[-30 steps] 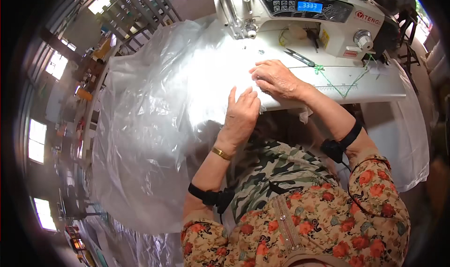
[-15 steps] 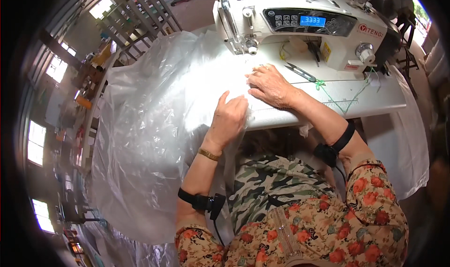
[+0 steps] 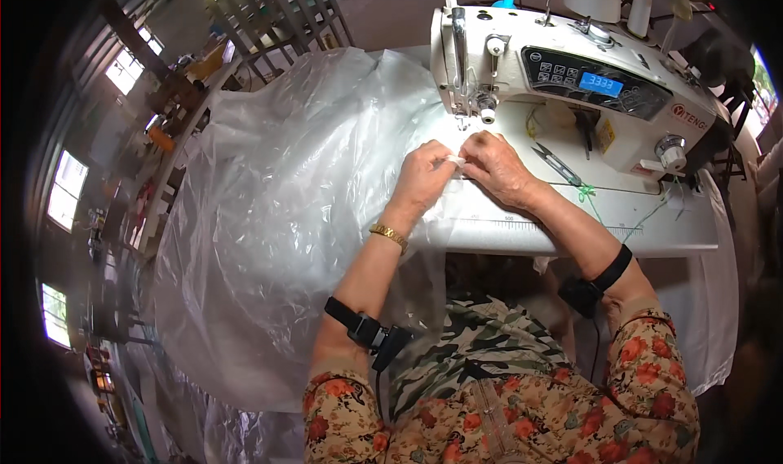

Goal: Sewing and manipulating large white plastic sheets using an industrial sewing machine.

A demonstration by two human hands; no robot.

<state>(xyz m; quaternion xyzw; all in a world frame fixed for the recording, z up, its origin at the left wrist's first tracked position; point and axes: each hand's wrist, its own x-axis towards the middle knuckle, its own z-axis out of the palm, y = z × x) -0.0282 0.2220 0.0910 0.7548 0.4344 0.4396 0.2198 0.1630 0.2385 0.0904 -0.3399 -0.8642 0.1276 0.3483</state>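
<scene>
A large sheet of translucent plastic film (image 3: 269, 219) spreads over the left of the sewing table and hangs down its front. In front of the needle of a white sewing machine (image 3: 603, 52), my left hand (image 3: 422, 178) pinches a small bunched edge of this film between thumb and fingers. My right hand (image 3: 499, 170) is closed beside it, fingertips on the same whitish edge. The two hands nearly touch just below the presser foot (image 3: 463, 124). Exactly how the edge is folded cannot be made out under the bright lamp light.
Thread snips (image 3: 557, 164) with a green cord tied to them lie right of my right hand. A ruler scale (image 3: 506, 222) runs along the table's front edge. Thread cones (image 3: 640, 9) stand behind the machine. Metal racks (image 3: 281, 19) stand at the back left.
My left hand has risen and moved in against my right, and both now pinch the film edge together. The whole view has shifted, with the machine now farther right and lower.
</scene>
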